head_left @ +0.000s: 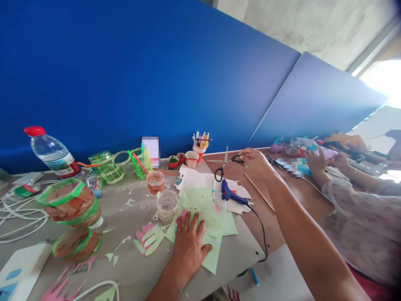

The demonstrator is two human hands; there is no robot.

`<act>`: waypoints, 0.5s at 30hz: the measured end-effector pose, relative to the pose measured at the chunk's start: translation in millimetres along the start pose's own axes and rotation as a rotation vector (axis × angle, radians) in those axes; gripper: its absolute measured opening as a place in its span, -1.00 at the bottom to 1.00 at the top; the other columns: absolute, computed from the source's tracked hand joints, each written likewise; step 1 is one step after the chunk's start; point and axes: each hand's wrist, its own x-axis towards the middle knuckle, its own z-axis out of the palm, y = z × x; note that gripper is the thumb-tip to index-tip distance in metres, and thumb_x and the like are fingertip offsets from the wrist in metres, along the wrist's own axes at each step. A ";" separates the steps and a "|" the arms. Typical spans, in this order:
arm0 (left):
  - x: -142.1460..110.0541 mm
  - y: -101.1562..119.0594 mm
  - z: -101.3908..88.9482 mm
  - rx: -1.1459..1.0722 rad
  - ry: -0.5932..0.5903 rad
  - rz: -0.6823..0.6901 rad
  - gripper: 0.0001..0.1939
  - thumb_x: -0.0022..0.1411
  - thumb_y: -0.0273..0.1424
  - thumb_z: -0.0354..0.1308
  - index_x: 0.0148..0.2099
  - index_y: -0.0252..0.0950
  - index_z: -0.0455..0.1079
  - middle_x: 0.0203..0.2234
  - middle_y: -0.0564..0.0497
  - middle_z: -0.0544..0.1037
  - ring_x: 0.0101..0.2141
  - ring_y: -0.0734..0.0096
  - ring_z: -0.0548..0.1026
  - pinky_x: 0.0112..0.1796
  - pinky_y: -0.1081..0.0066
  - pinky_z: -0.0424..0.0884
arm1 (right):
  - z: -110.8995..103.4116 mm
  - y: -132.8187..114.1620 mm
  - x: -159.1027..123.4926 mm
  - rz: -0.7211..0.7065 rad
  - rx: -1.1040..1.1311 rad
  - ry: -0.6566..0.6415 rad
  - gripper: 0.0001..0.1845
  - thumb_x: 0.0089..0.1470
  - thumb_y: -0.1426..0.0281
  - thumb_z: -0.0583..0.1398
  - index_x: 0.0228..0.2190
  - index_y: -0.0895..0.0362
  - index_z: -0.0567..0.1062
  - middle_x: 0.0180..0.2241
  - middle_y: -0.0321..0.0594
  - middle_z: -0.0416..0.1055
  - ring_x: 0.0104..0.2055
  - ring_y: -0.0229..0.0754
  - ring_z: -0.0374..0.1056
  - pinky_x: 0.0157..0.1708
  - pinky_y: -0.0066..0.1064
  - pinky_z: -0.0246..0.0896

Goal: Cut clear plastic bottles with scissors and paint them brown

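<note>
My left hand lies flat with its fingers spread on sheets of pale green paper. Near its fingertips a small pink paper piece shows. My right hand reaches to the far side of the table and pinches one black handle of a pair of scissors, whose blades stand apart. Below the scissors, a blue glue gun rests on white paper, its black cord running to the table edge. Cut pink and green paper petals lie left of my left hand.
Clear plastic cup, reddish cup and cup of tools stand behind. At left are a bottle, green-edged brown containers and white cables. A thin stick lies at right; another person's hands work beyond it.
</note>
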 end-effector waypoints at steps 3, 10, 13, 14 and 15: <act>0.2 -0.4 1.4 0.000 -0.010 -0.001 -0.38 0.19 -0.03 0.06 0.23 -0.20 0.26 0.25 -0.12 0.23 0.26 -0.15 0.08 0.18 -0.18 0.03 | -1.2 -16.2 -15.0 0.017 0.218 -0.087 -0.84 -0.06 0.31 0.22 -0.46 0.16 0.41 -0.50 -0.20 0.47 -0.55 -0.28 0.32 -0.52 -0.42 0.22; -0.8 -1.8 3.1 -0.012 0.008 0.015 -0.37 0.20 -0.01 0.03 0.23 -0.20 0.26 0.26 -0.13 0.23 0.25 -0.17 0.08 0.19 -0.18 0.02 | 45.5 -28.6 -64.8 0.056 0.171 -0.433 -0.91 -0.05 0.42 0.15 -0.43 0.15 0.44 -0.57 -0.30 0.44 -0.58 -0.28 0.31 -0.53 -0.45 0.21; -0.5 -1.2 4.7 -0.016 0.032 0.026 -0.38 0.18 -0.04 0.08 0.22 -0.20 0.26 0.24 -0.17 0.24 0.25 -0.18 0.08 0.18 -0.20 0.01 | 73.2 -12.6 -78.7 0.008 -0.193 -0.432 -0.83 -0.03 0.52 0.09 -0.44 0.13 0.48 -0.55 -0.31 0.48 -0.55 -0.27 0.34 -0.53 -0.48 0.15; -0.4 -1.0 5.1 -0.015 0.036 0.023 -0.38 0.18 -0.04 0.09 0.22 -0.20 0.27 0.24 -0.18 0.25 0.25 -0.19 0.08 0.17 -0.20 0.01 | 80.8 -6.4 -80.3 -0.018 -0.298 -0.414 -0.80 -0.03 0.54 0.07 -0.45 0.13 0.49 -0.55 -0.30 0.49 -0.53 -0.26 0.35 -0.52 -0.49 0.15; -0.4 -0.8 5.5 -0.014 0.035 0.018 -0.38 0.17 -0.04 0.09 0.21 -0.21 0.28 0.23 -0.18 0.25 0.25 -0.19 0.09 0.17 -0.21 0.00 | 87.2 -0.5 -80.5 -0.044 -0.371 -0.405 -0.77 -0.03 0.56 0.07 -0.46 0.14 0.51 -0.54 -0.29 0.50 -0.51 -0.25 0.36 -0.49 -0.48 0.16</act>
